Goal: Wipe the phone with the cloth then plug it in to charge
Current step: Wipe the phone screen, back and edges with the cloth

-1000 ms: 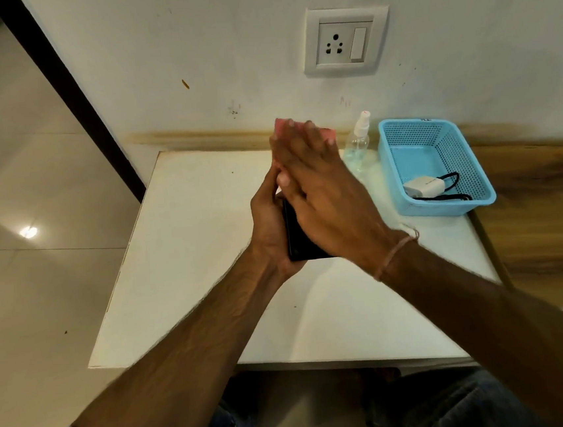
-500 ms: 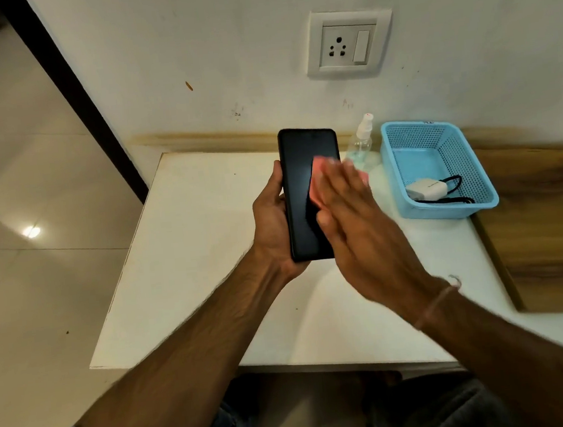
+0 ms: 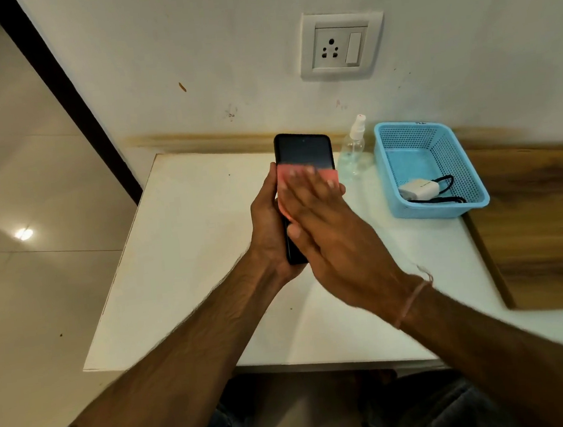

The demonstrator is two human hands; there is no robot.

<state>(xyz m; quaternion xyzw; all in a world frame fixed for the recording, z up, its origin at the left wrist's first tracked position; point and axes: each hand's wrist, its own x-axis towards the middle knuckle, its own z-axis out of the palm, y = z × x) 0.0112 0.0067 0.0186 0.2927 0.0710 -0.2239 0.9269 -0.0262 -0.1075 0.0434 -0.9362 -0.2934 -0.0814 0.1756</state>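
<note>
We see the black phone (image 3: 303, 152) standing upright, dark screen toward us, gripped by the left hand (image 3: 267, 221) to the left of the blue basket (image 3: 427, 211). The pink cloth (image 3: 290, 173) lies flat across the screen's middle (blurred), pressed under the right hand (image 3: 330, 236). The white charger (image 3: 418, 189) with its black cable lies inside the basket, at its near end

1. The right hand (image 3: 329, 229) and the pink cloth (image 3: 286, 175) hide the middle of the phone (image 3: 303, 151).
2. The fingers (image 3: 308, 183) of that hand look blurry.
3. Most of the cloth is under them.
4. The print on the charger (image 3: 418, 189) is too small to read.
</note>
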